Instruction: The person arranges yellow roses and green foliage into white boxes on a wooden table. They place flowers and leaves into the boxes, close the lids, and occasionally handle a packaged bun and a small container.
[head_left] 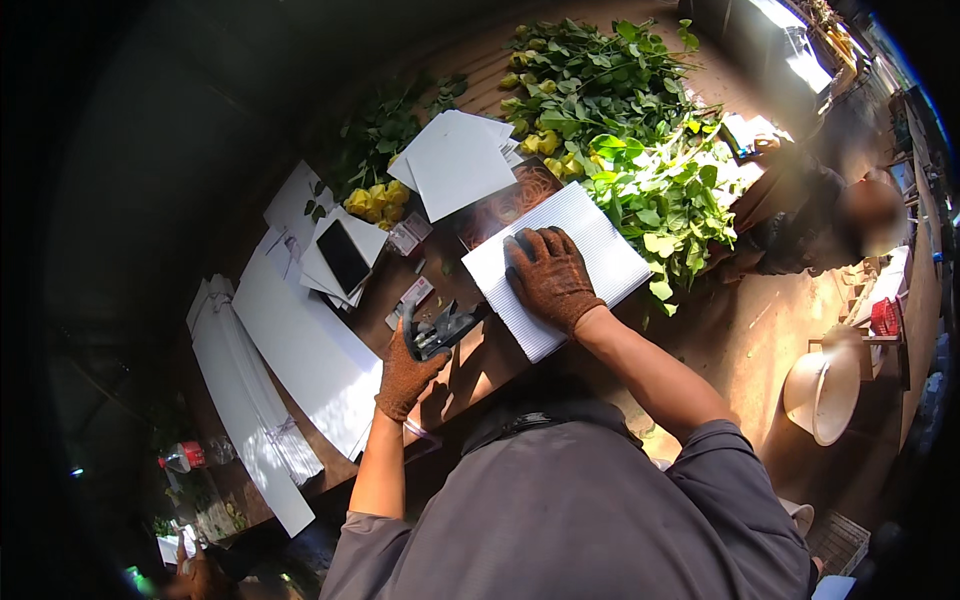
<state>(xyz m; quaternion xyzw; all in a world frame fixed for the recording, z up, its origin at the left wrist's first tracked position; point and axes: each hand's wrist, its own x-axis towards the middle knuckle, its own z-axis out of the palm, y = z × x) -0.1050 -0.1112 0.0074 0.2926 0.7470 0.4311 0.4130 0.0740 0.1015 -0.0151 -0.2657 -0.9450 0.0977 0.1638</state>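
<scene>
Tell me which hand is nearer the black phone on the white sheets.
Left. The left hand grips a dark tool just below and right of the black phone. The right hand lies flat on the white ribbed sheet, farther right.

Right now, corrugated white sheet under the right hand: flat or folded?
Flat. The corrugated white sheet lies spread on the wooden table, right hand pressed palm-down on it; no crease shows.

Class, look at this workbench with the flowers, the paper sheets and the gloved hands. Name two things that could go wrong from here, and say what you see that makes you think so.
1. The left hand grips a stapler near the table edge; it might pinch a finger or drop.
2. The right hand presses a ribbed white sheet that overhangs the edge and touches the leafy stems; it could slip or crush leaves.
</scene>
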